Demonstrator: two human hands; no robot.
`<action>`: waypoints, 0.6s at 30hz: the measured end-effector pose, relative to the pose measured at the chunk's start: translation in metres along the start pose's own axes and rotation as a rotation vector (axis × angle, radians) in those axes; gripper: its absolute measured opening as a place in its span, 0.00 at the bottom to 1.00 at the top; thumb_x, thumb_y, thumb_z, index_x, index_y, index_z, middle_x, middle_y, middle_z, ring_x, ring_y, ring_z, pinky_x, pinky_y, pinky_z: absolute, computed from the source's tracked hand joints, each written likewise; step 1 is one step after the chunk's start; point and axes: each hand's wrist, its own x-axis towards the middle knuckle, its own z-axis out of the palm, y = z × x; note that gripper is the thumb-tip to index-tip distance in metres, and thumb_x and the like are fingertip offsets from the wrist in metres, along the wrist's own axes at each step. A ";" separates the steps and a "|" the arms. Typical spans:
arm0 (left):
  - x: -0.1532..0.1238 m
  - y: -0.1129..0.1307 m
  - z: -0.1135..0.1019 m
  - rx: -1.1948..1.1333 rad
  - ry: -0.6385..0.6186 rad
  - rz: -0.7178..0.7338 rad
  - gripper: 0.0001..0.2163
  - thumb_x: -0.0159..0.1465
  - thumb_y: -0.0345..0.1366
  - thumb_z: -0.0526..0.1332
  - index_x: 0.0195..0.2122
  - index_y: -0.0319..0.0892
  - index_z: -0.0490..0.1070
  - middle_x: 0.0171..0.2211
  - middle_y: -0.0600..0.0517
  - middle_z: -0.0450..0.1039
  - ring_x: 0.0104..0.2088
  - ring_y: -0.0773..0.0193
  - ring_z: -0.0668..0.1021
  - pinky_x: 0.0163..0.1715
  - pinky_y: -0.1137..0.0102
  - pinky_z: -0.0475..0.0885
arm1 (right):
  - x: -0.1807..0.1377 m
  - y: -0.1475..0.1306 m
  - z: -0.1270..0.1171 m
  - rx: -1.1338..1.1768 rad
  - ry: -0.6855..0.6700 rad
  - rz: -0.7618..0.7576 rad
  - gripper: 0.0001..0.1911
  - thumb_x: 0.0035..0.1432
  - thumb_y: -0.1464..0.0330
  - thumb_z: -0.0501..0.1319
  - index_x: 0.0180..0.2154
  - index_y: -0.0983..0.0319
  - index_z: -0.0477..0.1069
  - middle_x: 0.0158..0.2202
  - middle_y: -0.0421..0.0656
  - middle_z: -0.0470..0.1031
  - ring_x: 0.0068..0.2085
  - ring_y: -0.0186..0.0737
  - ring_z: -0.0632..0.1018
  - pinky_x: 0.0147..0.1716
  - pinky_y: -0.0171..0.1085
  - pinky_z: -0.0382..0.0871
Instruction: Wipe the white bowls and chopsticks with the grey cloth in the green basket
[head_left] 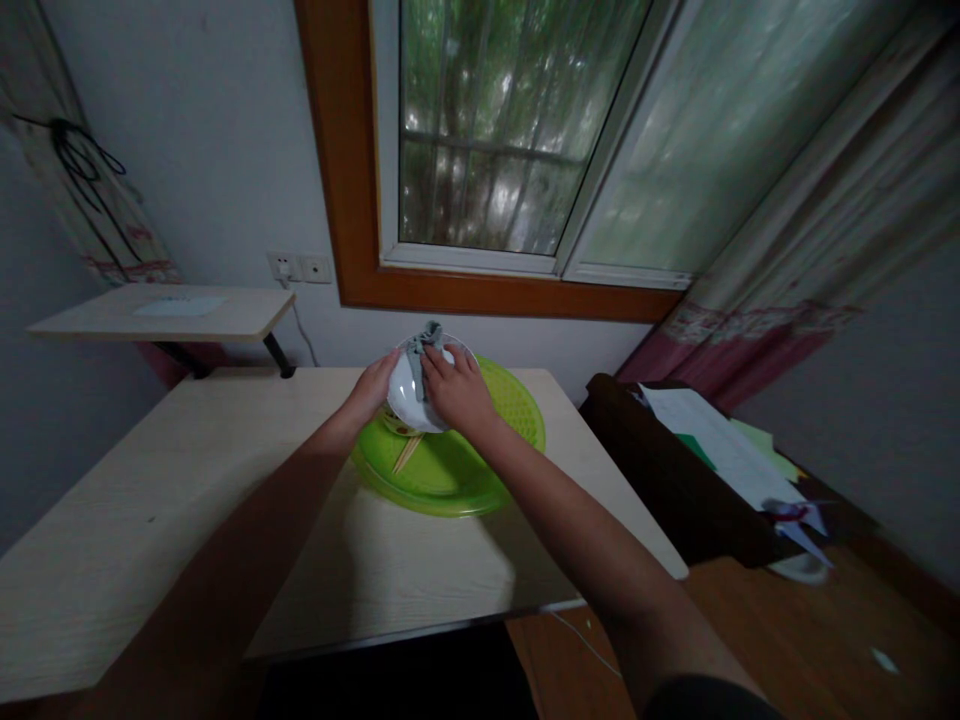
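A white plate (pixel 405 398) is held tilted above a round green plastic basin (pixel 450 470) on the pale wooden table (pixel 150 520). My left hand (pixel 370 390) grips the plate's left rim. My right hand (pixel 454 385) presses a grey cloth (pixel 426 340) against the plate's face, fingers closed over it. The cloth's end sticks up past the plate's top edge. Wooden chopsticks (pixel 405 455) lie in the basin under the plate.
A small raised shelf (pixel 165 312) stands at the table's back left. A wall socket (pixel 300 267) sits below the window. A dark side table (pixel 675 480) with papers (pixel 712 440) stands to the right, beside a curtain.
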 end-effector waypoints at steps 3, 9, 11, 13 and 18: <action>-0.003 0.001 -0.001 0.023 0.043 -0.002 0.29 0.64 0.61 0.60 0.45 0.37 0.80 0.44 0.42 0.83 0.43 0.51 0.82 0.50 0.60 0.75 | -0.007 0.006 -0.010 -0.100 -0.066 0.141 0.23 0.73 0.70 0.50 0.64 0.67 0.70 0.70 0.57 0.66 0.63 0.62 0.67 0.58 0.56 0.65; -0.008 0.007 0.000 0.065 0.069 0.022 0.28 0.64 0.61 0.61 0.43 0.37 0.80 0.44 0.42 0.83 0.45 0.51 0.81 0.50 0.61 0.74 | -0.026 0.007 -0.024 -0.137 -0.208 0.215 0.18 0.71 0.75 0.49 0.48 0.69 0.78 0.57 0.62 0.74 0.56 0.59 0.70 0.52 0.51 0.68; -0.010 0.010 0.002 0.080 0.053 0.016 0.28 0.64 0.61 0.61 0.42 0.37 0.80 0.43 0.42 0.83 0.45 0.51 0.81 0.49 0.61 0.74 | -0.030 0.003 -0.025 -0.109 -0.270 0.230 0.17 0.71 0.77 0.50 0.48 0.69 0.78 0.54 0.62 0.75 0.55 0.57 0.71 0.53 0.49 0.68; -0.012 0.013 0.004 0.076 0.035 0.013 0.28 0.64 0.61 0.61 0.43 0.37 0.80 0.43 0.42 0.83 0.44 0.52 0.80 0.48 0.62 0.74 | -0.033 -0.002 -0.024 -0.076 -0.313 0.229 0.16 0.70 0.78 0.51 0.50 0.70 0.76 0.53 0.61 0.75 0.54 0.55 0.72 0.54 0.47 0.69; -0.012 0.016 0.007 0.055 0.031 -0.010 0.29 0.62 0.63 0.61 0.40 0.37 0.78 0.37 0.44 0.81 0.39 0.53 0.80 0.43 0.63 0.74 | -0.035 -0.018 -0.020 0.137 -0.276 0.173 0.13 0.69 0.77 0.57 0.53 0.67 0.71 0.53 0.56 0.74 0.48 0.47 0.76 0.50 0.43 0.72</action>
